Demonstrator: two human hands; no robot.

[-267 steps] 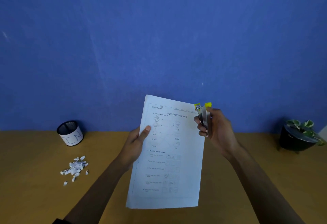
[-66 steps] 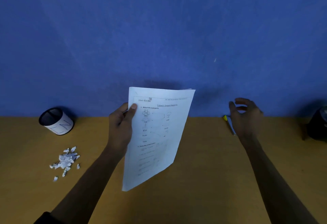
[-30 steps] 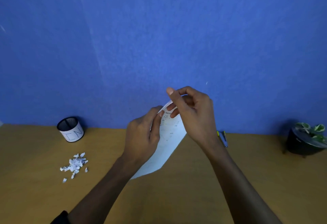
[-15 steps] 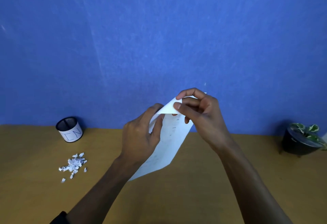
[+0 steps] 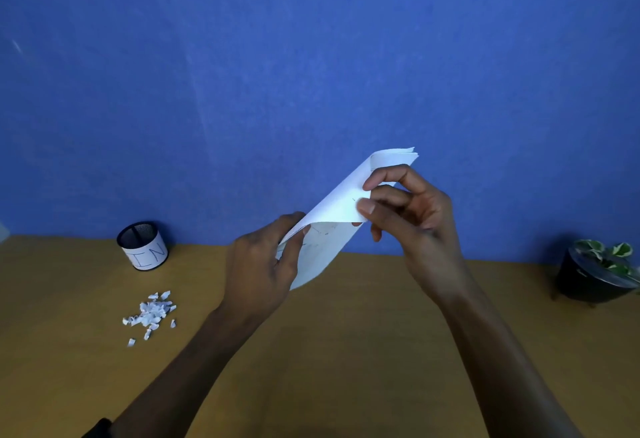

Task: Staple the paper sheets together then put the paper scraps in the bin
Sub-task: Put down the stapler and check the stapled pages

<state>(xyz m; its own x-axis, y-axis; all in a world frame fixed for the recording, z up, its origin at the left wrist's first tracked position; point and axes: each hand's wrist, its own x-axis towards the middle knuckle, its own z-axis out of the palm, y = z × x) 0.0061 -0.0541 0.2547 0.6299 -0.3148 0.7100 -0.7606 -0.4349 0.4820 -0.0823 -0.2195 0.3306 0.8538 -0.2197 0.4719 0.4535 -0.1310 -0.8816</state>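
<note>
I hold the white paper sheets (image 5: 332, 216) up above the wooden desk, bent over into a fold. My left hand (image 5: 259, 271) grips their lower left part. My right hand (image 5: 405, 209) pinches the folded-back upper part, whose corner sticks up to the right. A pile of white paper scraps (image 5: 150, 314) lies on the desk at the left. Behind it stands the bin (image 5: 142, 245), a small black mesh cup with a white label. The stapler is hidden from view.
A black pot with a green-and-white plant (image 5: 595, 273) stands at the desk's right edge. A blue wall (image 5: 311, 74) rises right behind the desk (image 5: 346, 351).
The stapler left my right hand and went down on the desk. That hand then took the sheets' top and has bent it further back and up over the last half second.
</note>
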